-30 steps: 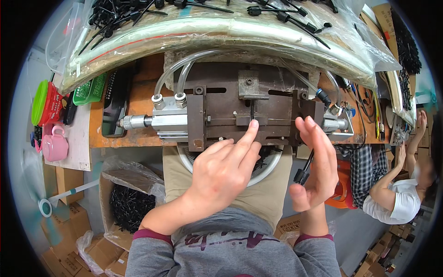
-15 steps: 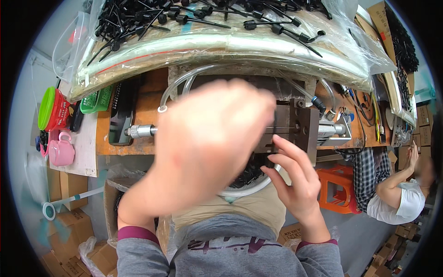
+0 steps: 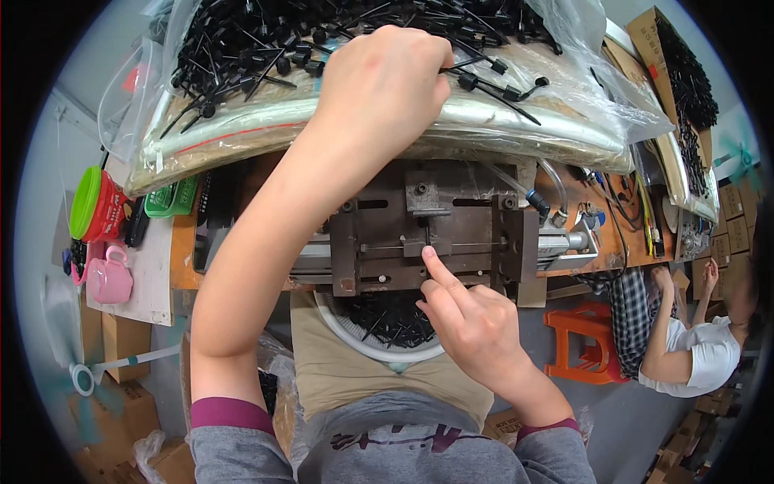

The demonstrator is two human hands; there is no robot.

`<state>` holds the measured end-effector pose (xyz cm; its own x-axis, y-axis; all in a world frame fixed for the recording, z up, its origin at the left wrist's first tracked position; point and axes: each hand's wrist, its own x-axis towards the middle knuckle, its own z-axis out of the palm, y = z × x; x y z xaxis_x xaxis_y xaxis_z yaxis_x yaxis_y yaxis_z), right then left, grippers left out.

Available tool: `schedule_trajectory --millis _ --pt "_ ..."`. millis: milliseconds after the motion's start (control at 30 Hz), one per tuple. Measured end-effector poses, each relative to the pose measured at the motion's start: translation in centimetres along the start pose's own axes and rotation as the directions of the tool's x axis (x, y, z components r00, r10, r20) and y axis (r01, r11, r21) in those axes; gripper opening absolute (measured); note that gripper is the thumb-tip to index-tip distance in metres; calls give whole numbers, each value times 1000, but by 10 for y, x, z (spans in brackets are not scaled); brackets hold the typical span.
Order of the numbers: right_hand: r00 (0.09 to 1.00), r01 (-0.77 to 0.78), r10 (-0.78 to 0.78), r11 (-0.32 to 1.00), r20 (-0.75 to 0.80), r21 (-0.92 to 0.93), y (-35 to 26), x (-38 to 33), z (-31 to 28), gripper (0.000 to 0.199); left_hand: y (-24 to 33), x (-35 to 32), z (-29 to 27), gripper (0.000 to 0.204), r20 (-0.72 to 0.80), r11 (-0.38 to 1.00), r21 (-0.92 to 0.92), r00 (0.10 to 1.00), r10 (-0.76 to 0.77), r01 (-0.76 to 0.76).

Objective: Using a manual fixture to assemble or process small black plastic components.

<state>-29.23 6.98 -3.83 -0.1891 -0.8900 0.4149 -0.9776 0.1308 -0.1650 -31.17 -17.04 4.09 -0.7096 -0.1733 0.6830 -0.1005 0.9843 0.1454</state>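
Observation:
My left hand (image 3: 387,85) reaches over the heap of black plastic stemmed parts (image 3: 242,48). Its fingers are drawn together at a thin black stem on the hand's right side; the fingertips are mostly hidden behind the knuckles. My right hand (image 3: 472,323) is at the front of a dark metal fixture (image 3: 379,218). Its index finger is stretched out, with the tip against a slim black part (image 3: 427,232) standing in the middle of the fixture, below a small metal block (image 3: 422,194). The other right fingers curl loosely, with nothing visible in them.
A round white basket (image 3: 339,327) of black parts sits below the fixture's front edge. Clear tubing (image 3: 555,187) and an air cylinder (image 3: 564,242) lie to the right. A pink cup (image 3: 110,276) stands at left. Another person (image 3: 693,347) sits at right, past an orange stool (image 3: 584,343).
My left hand has moved from over the fixture up to the heap, uncovering the fixture. My right hand has shifted left and down, its index finger now on the part in the middle.

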Motion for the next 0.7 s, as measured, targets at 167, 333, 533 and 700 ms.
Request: schedule_trajectory --millis 167,333,533,700 --pt "997 -52 42 984 59 169 5 15 -22 20 26 -42 -50 14 -85 927 -370 992 -93 55" --pt "974 -10 67 967 -215 255 43 63 -45 27 54 -101 -75 33 90 850 -500 986 -143 169" --pt "954 98 -193 924 -229 -369 112 148 -66 30 81 -155 -62 31 238 925 -358 970 -37 124" --pt "972 3 46 978 229 -211 148 193 -60 26 95 -180 -30 27 191 965 -237 979 -67 112"
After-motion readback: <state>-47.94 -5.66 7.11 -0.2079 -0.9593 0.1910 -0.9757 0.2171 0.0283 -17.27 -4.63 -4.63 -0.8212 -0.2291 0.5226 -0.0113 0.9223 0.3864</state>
